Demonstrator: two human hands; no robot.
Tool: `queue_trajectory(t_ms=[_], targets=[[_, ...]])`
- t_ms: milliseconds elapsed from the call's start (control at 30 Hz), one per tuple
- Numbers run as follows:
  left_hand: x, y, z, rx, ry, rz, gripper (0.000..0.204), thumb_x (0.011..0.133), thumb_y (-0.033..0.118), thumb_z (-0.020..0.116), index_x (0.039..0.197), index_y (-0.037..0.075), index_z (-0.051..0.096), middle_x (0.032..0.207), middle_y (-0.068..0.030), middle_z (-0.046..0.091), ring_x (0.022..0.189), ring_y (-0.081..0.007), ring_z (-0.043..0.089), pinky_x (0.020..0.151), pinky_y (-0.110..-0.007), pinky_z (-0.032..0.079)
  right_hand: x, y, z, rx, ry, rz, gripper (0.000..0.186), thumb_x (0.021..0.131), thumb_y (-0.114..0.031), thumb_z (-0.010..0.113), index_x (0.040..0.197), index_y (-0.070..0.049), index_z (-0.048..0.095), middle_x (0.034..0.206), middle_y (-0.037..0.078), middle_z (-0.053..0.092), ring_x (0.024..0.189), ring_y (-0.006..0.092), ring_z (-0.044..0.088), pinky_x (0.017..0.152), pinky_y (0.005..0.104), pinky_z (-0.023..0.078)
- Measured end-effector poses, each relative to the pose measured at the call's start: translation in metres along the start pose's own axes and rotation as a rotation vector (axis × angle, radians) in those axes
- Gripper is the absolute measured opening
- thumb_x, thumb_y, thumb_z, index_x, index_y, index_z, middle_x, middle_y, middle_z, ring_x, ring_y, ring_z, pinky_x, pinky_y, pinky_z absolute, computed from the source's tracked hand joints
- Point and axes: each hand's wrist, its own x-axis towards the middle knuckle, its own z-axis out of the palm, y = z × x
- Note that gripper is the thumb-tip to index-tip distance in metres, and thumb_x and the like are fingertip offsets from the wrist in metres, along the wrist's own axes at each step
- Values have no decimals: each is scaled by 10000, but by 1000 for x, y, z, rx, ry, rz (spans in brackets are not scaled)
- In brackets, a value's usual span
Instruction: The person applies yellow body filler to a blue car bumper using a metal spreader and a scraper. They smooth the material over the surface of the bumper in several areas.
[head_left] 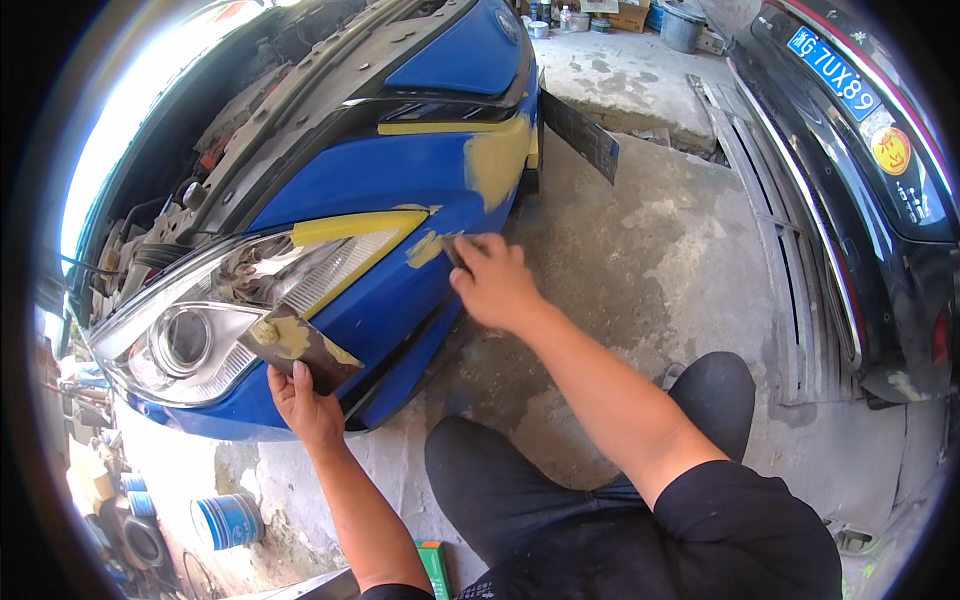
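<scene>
Near sleeve (745, 525); my left hand (308, 408) grips a smeared plate (318, 362), right hand (498, 285) a scraper (456, 253); paste (425, 250) laid, smoothing apparently unfinished.

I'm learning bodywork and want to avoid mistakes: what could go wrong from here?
The board in the left hand carries putty close to the headlight, so some might smear where the yellow tape doesn't cover.

The spreader in the right hand is at a streaky patch on the blue bumper; uneven pressure could leave ridges.
</scene>
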Motion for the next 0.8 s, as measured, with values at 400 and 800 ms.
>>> queue_trajectory(t_ms=[400, 800], targets=[[1, -6, -11, -6, -70, 9, 353, 961, 38, 513, 1302, -3, 435, 1233, -105, 580, 1131, -192, 561, 1015, -347, 406, 8, 16, -6, -1, -42, -13, 494, 908, -297, 527, 1374, -140, 480, 1394, 121, 398, 1234, 393, 383, 1029, 489, 374], [-45, -3, 32, -87, 64, -144, 331, 939, 32, 538, 1262, 11, 468, 1184, -99, 600, 1100, -194, 566, 989, -342, 421, -73, -20, -30, 733, -351, -518, 441, 930, -253, 594, 1313, -39, 551, 1278, 139, 478, 1205, 277, 474, 1038, 357, 364]])
